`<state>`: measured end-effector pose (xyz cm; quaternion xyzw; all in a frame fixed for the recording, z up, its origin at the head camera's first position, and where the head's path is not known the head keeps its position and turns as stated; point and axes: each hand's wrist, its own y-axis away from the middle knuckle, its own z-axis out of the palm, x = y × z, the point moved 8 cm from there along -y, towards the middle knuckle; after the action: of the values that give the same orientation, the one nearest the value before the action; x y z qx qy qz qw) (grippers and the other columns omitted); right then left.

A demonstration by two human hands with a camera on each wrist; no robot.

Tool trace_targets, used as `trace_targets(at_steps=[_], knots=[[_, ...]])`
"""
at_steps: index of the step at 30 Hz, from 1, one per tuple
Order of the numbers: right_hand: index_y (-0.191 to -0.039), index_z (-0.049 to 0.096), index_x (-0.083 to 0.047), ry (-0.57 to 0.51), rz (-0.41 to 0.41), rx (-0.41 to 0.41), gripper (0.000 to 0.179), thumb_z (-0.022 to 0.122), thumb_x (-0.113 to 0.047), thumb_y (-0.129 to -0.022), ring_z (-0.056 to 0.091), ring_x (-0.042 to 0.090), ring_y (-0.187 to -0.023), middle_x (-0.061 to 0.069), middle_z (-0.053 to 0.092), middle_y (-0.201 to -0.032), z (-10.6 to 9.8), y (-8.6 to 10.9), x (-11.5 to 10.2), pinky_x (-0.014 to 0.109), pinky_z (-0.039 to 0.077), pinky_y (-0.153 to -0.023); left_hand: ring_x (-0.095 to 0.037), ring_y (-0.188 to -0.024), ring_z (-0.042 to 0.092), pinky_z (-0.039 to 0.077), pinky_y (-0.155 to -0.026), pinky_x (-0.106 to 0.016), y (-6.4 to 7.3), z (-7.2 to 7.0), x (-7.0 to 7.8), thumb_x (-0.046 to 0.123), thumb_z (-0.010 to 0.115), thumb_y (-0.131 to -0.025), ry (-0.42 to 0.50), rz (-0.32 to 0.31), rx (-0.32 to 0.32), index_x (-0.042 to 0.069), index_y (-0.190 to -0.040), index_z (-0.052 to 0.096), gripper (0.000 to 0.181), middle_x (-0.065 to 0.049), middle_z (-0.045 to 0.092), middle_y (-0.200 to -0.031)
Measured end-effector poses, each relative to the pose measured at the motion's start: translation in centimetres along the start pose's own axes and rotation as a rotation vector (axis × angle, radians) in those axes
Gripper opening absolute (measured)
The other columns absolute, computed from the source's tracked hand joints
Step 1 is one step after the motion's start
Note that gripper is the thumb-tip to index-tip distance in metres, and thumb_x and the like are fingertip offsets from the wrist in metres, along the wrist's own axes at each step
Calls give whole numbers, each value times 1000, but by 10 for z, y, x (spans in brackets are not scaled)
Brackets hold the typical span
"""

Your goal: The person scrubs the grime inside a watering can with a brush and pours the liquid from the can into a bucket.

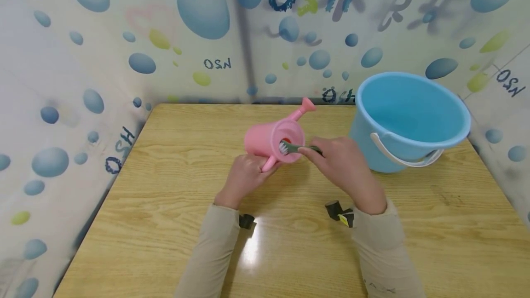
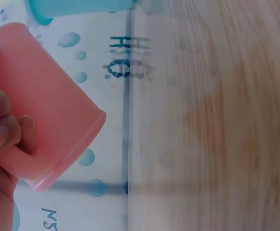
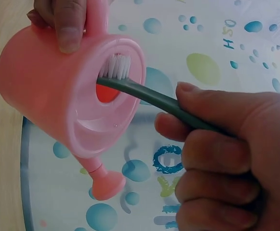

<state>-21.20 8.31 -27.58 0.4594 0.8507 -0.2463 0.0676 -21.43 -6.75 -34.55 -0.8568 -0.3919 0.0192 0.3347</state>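
Note:
A pink watering can (image 1: 262, 138) is held tilted above the table, its round opening turned toward the right hand and its sprinkler spout pointing away. My left hand (image 1: 245, 176) grips the can by its handle; in the left wrist view the fingers (image 2: 2, 137) curl round the handle against the can's side. My right hand (image 1: 341, 164) holds a dark green brush (image 3: 154, 98) by its handle, fingers wrapped round it. The brush's white bristles (image 3: 116, 66) are at the can's opening, facing its rim. Something red shows inside the opening.
A light blue bucket (image 1: 372, 151) with a white handle stands on the wooden table (image 1: 165, 215) at the right. Small black pieces (image 1: 333, 209) lie by the right sleeve, and a black piece (image 1: 246, 221) by the left. A patterned curtain (image 1: 198, 49) hangs behind the table.

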Motion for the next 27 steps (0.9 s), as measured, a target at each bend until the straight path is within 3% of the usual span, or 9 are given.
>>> trace_targets(at_steps=[9, 14, 21, 27], knots=[[-61, 45, -15, 49, -36, 52, 32, 61, -31, -84, 28, 10, -41, -6, 29, -47, -1, -2, -8, 25, 25, -42, -4, -42, 27, 23, -40, -19, -3, 2, -4, 31, 65, -81, 66, -84, 3, 16, -51, 34, 46, 9, 29, -46], [-62, 46, -15, 41, -42, 52, 31, 62, -31, -84, 28, 9, -41, -6, 29, -47, -1, -1, -9, 25, 26, -42, -5, -41, 27, 24, -40, -20, -1, 2, -5, 31, 65, -81, 56, -81, 3, 16, -50, 34, 46, 9, 29, -46], [-62, 44, -15, 19, -27, 32, 32, 62, -30, -83, 26, 10, -41, -5, 28, -47, -1, 0, -5, 25, 25, -43, -5, -42, 27, 25, -40, -20, -1, 0, -2, 52, 35, -90, -23, -23, 3, 17, -51, 33, 53, 9, 27, -47], [-60, 42, -15, -12, 18, 21, 35, 59, -31, -85, 25, 10, -41, -5, 27, -47, -1, 0, -2, 26, 24, -43, -6, -42, 29, 27, -40, -22, -2, -1, -1, 36, 62, -82, -35, -14, 7, 17, -51, 34, 46, 9, 27, -47]])
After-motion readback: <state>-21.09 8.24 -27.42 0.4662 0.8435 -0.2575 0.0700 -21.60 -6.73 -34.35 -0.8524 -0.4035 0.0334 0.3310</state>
